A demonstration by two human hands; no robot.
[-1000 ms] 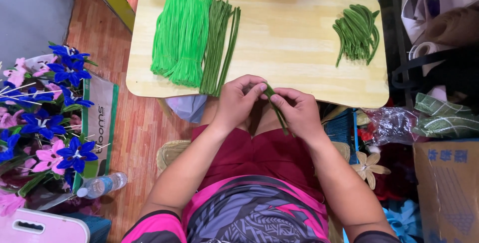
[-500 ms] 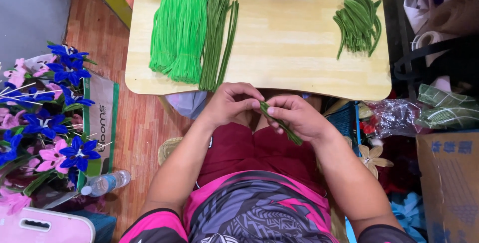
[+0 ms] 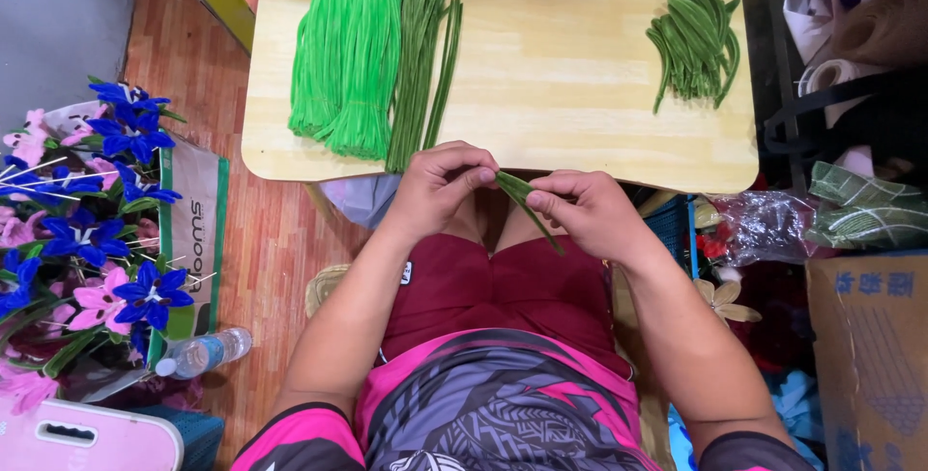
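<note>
Head view, looking down over the lap. Item in hand: a dark green pipe-cleaner stem [image 3: 527, 208], folded double, held over the lap just below the near edge of the table, slanting down toward the right. Left hand [image 3: 440, 186]: fingers closed, thumb and forefinger pinching the stem's upper end. Right hand [image 3: 590, 212]: fingers closed, fingertips pinching the stem just beside the left hand's grip; the stem's lower end sticks out below this hand.

Wooden table [image 3: 570, 65], pale, rounded corners, directly ahead of the hands. On it, left part: a bundle of bright green stems [image 3: 346, 51]; touching its right side, a thinner bundle of dark green stems [image 3: 423, 65]. Right part, well apart from those: a small pile of bent dark green pieces [image 3: 696, 41].

Floor, left: blue and pink artificial flowers [image 3: 87, 210] in a bag; a plastic water bottle [image 3: 203, 352] lying near them. Right: a cardboard box [image 3: 870, 345], clear plastic bags [image 3: 764, 225].
</note>
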